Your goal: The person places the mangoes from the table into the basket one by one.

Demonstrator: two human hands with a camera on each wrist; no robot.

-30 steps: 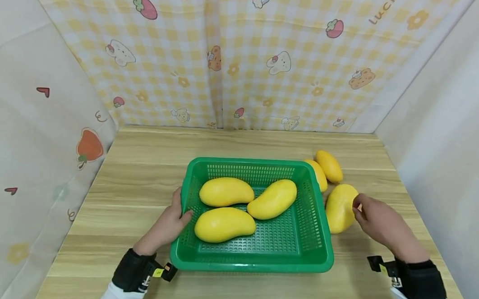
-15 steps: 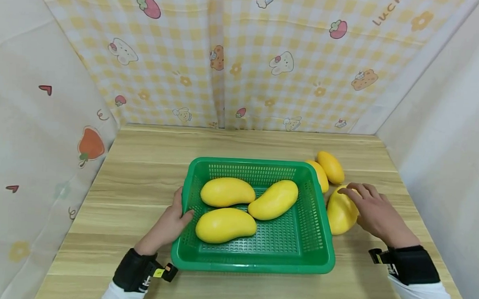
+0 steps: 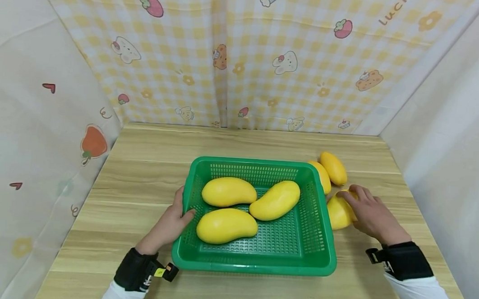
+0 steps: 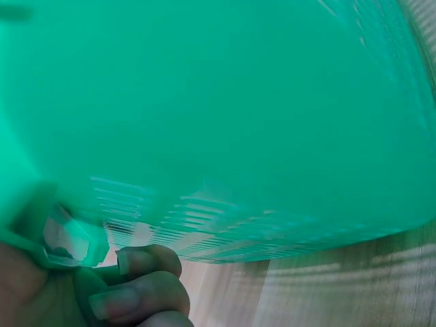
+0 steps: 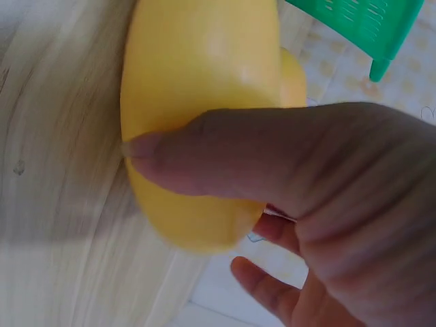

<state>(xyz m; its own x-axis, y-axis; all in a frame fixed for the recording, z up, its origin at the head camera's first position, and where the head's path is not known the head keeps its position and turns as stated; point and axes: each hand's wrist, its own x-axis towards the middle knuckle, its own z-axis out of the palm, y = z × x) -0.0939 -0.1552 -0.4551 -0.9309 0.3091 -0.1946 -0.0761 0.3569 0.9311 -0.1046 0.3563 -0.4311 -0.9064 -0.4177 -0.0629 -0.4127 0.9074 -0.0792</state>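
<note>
A green plastic basket with slotted walls holds three yellow mangoes: one mango at the back left, a second mango slanting to its right, a third mango in front. My left hand grips the basket's left rim, thumb over the edge; in the left wrist view its fingers curl beneath the rim. Right of the basket, my right hand grips another mango lying near the tabletop. In the right wrist view its thumb crosses that mango, other fingers lying behind it.
Behind the held mango lie two smaller, deeper yellow mangoes, one mango farther back and another mango partly hidden by the basket's right rim. The wooden table meets a checked cloth at the back, with white cloth at both sides.
My right hand has turned from loosely bent at the mango's right side to reaching over its top, fingers closing round it. The left hand and basket have stayed put.
</note>
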